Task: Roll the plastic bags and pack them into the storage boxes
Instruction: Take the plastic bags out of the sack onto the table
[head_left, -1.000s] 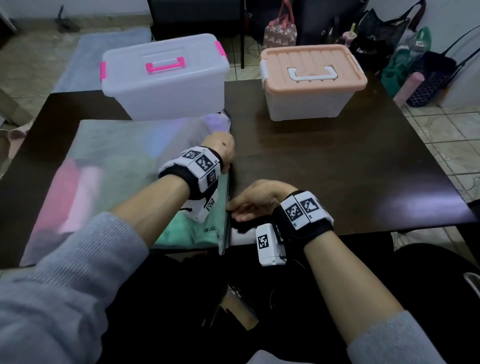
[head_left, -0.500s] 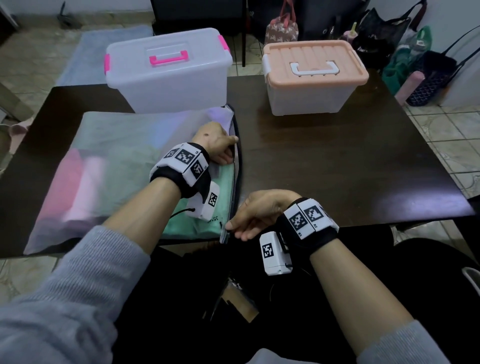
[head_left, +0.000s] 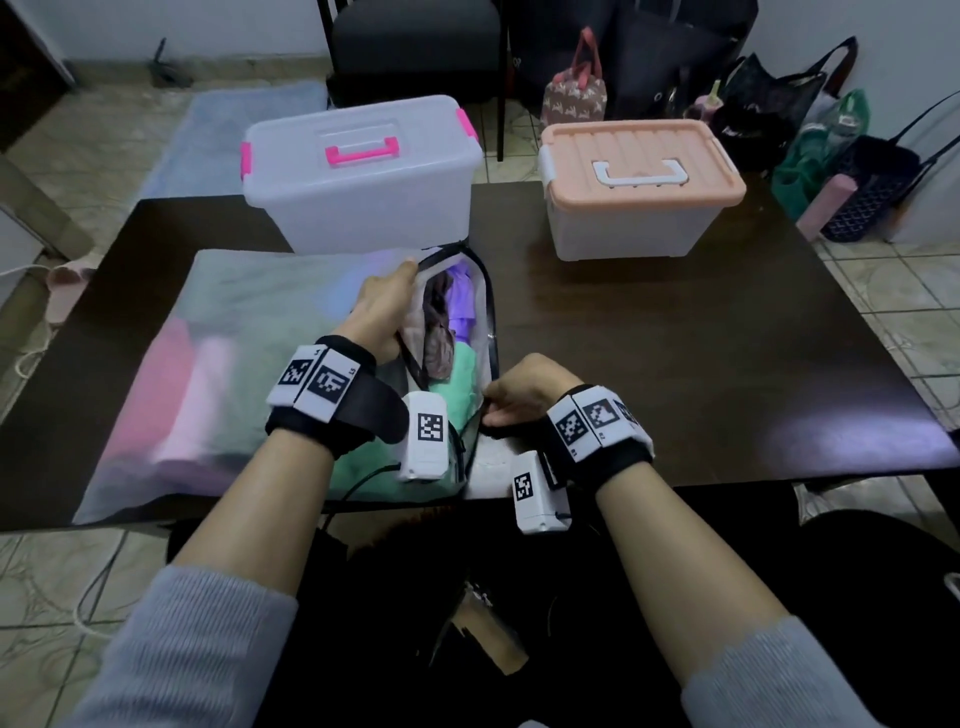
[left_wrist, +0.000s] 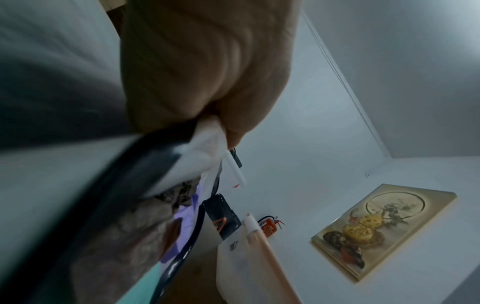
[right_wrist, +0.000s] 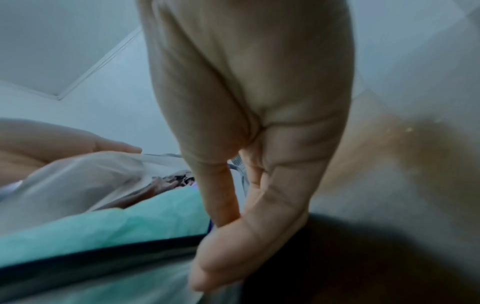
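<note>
A large frosted zip pouch (head_left: 234, 338) lies on the left half of the dark table (head_left: 675, 364). My left hand (head_left: 384, 301) grips its upper flap (left_wrist: 207, 127) and holds it lifted, so the pouch mouth gapes along its right side. Inside show crumpled plastic bags: a brown one (head_left: 436, 332), a purple one (head_left: 462, 296) and a green one (head_left: 462, 379). My right hand (head_left: 511, 395) pinches the lower edge of the mouth near the table's front; its fingers (right_wrist: 226, 195) sit beside the green bag (right_wrist: 130, 228). Both storage boxes stand behind with lids on.
A clear box with pink handle and latches (head_left: 363, 197) touches the pouch's far edge. A box with a peach lid (head_left: 639, 208) stands at the back right. Chairs and several bags (head_left: 831, 171) crowd the floor beyond the table.
My left hand has moved away from me and raised the pouch's top flap, so the mouth has opened and the bags inside show. My right hand has stayed holding the near edge.
</note>
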